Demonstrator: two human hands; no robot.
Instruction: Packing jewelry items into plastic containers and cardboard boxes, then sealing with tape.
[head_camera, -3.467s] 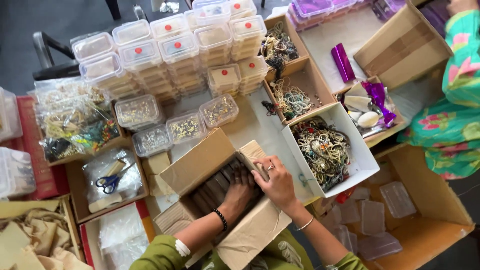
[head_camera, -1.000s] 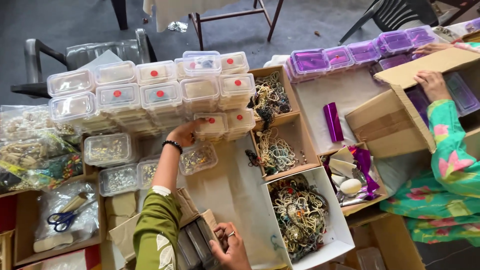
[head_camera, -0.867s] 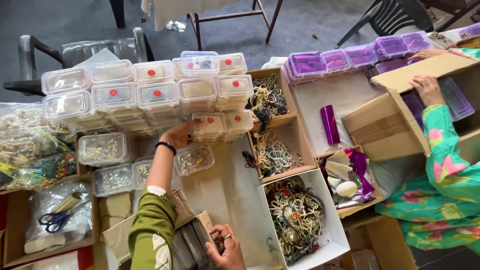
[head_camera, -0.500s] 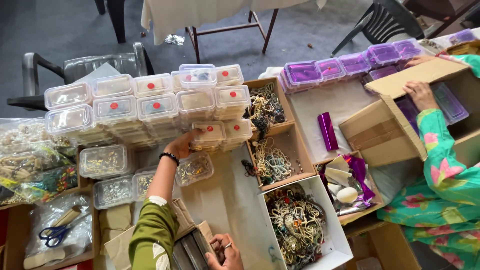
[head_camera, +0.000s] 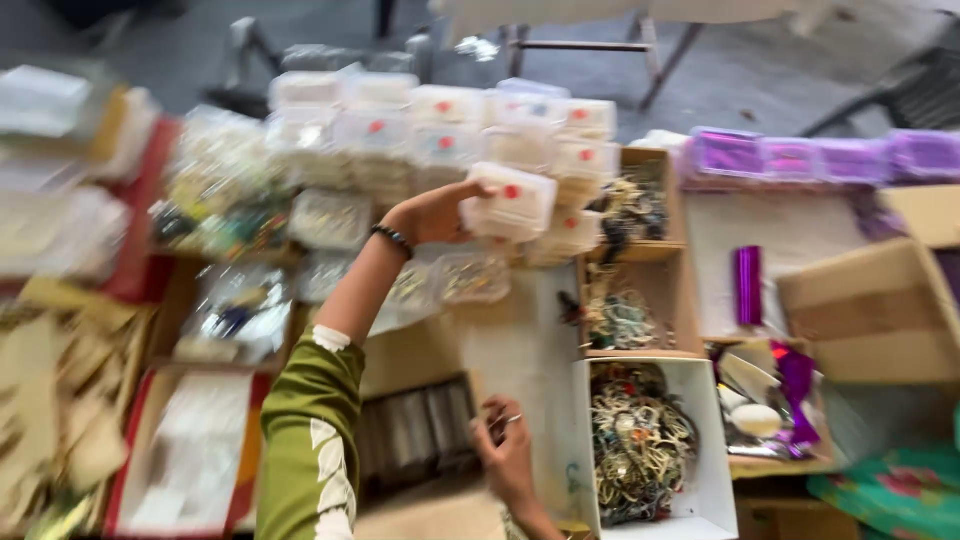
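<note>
Blurred counter (head_camera: 520, 340): left hand (head_camera: 435, 212) grips clear lidded box (head_camera: 508, 202); right hand (head_camera: 508, 455), beside jewellery box (head_camera: 645, 445), grip indiscernible.

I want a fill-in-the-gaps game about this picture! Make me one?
1. The left hand holds a small clear plastic ____ with a red dot.
2. The wrist of that hand wears a dark ____.
3. The white carton beside the right hand is full of tangled ____.
4. The sleeve on the left arm is ____ with white marks.

Missing words: box; bracelet; jewellery; green
</note>
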